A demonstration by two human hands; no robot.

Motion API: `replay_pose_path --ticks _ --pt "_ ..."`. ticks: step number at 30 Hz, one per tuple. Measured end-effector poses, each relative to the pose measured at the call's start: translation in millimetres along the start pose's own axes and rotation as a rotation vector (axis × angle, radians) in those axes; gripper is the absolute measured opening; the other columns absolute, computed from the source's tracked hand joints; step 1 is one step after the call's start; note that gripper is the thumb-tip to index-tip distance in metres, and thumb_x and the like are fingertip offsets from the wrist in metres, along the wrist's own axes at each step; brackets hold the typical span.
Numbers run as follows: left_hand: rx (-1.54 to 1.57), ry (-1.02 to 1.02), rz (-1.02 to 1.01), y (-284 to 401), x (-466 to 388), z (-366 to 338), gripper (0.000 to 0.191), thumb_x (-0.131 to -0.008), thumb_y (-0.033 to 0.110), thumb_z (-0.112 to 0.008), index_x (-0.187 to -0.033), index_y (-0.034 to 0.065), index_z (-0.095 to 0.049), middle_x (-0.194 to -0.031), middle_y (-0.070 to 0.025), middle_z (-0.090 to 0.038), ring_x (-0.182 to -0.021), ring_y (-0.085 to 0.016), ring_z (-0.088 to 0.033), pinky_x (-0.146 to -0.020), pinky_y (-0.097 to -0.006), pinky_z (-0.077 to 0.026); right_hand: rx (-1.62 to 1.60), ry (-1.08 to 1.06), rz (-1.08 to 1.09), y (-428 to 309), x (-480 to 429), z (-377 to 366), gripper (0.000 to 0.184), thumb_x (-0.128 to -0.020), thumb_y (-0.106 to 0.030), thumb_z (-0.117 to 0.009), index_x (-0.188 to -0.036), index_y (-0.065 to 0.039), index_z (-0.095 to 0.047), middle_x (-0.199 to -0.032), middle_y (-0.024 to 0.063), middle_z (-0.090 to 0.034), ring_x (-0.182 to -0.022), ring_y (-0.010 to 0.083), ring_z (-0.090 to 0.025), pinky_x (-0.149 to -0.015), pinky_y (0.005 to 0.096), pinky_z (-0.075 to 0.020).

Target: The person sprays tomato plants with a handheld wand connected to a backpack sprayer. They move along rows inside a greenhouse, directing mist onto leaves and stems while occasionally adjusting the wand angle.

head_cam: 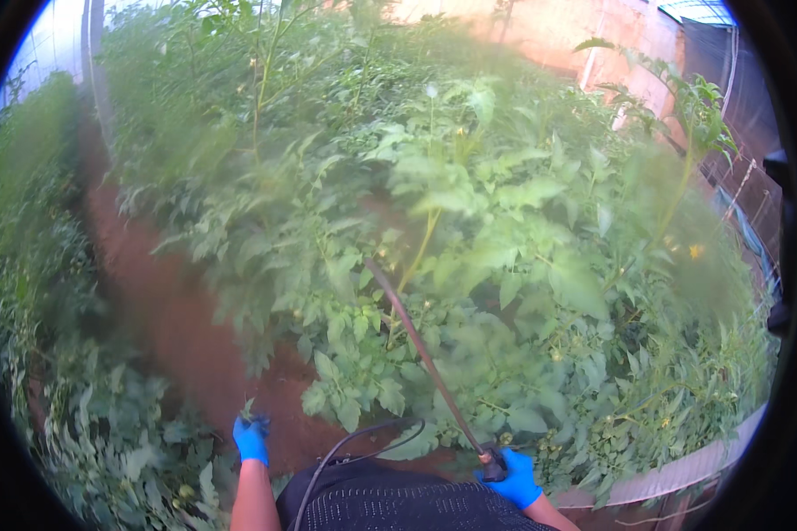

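Observation:
My right hand (519, 479), in a blue glove, is closed around the black handle (494, 462) of a sprayer wand. The thin metal lance (425, 355) slants up and leftward from it into tomato plants (365, 325), its tip among the leaves. A black hose (335, 448) loops in front of my body. My left hand (251, 438), also blue-gloved, is at the lower left over the soil path. A small green leaf sprig (247, 409) sticks out from its curled fingers.
Leafy tomato plants (26, 279) also line the left side of the red soil path (146, 279). A tall post (98, 79) stands upper left. Behind the plants is an earthen wall (551, 33). Dark netting (730, 86) hangs right, and a pale curved edging (691, 458) runs lower right. Parts of the view look hazy.

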State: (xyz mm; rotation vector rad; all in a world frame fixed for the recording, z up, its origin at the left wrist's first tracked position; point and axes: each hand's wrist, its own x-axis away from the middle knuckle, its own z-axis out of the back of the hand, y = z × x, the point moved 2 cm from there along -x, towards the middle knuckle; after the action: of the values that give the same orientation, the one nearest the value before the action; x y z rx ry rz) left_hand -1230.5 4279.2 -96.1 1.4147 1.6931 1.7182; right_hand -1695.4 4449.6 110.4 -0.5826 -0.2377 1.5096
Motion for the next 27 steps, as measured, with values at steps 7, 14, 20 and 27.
replay_pose_path --ticks 7,14,20,27 --pt "0.079 0.015 0.072 16.6 -60.9 36.4 0.016 -0.083 -0.004 -0.048 -0.091 0.008 -0.052 -0.074 -0.0066 -0.058 -0.056 -0.015 -0.056 -0.046 -0.0258 -0.043 -0.013 0.066 -0.018 -79.7 -46.3 -20.6 0.045 -0.064 -0.035 -0.082 -0.09 -0.005 -0.061 -0.069 0.0126 -0.06 -0.058 0.0295 -0.062 -0.054 0.0349 -0.049" --pt "0.074 0.018 0.057 13.5 -100.8 38.0 0.011 -0.095 0.017 -0.05 -0.094 0.0078 -0.057 -0.07 -0.0054 -0.059 -0.051 -0.014 -0.054 -0.044 -0.0271 -0.044 -0.115 0.085 -0.05 -98.7 -77.9 -28.3 0.045 -0.065 -0.03 -0.083 -0.093 -0.003 -0.06 -0.072 0.0105 -0.061 -0.06 0.0226 -0.062 -0.057 0.032 -0.0498" --pt "0.041 -0.006 0.024 49.8 -95.5 28.6 0.016 -0.096 0.018 -0.049 -0.094 0.0054 -0.059 -0.069 -0.0068 -0.06 -0.053 -0.017 -0.058 -0.045 -0.0291 -0.048 -0.218 0.063 -0.006 -108.0 -117.9 -53.9 0.041 -0.066 -0.028 -0.083 -0.088 -0.002 -0.059 -0.065 0.0079 -0.06 -0.056 0.0161 -0.059 -0.054 0.0315 -0.0482" --pt "0.139 0.101 0.066 42.6 -154.0 54.8 0.009 -0.087 0.004 -0.057 -0.094 0.0066 -0.052 -0.071 -0.0076 -0.058 -0.054 -0.017 -0.058 -0.047 -0.0304 -0.048 -0.432 0.192 -0.067 -156.9 -168.3 -72.6 0.029 -0.073 -0.02 -0.076 -0.083 -0.001 -0.056 -0.06 0.0044 -0.054 -0.053 0.0117 -0.047 -0.05 0.0298 -0.0405"
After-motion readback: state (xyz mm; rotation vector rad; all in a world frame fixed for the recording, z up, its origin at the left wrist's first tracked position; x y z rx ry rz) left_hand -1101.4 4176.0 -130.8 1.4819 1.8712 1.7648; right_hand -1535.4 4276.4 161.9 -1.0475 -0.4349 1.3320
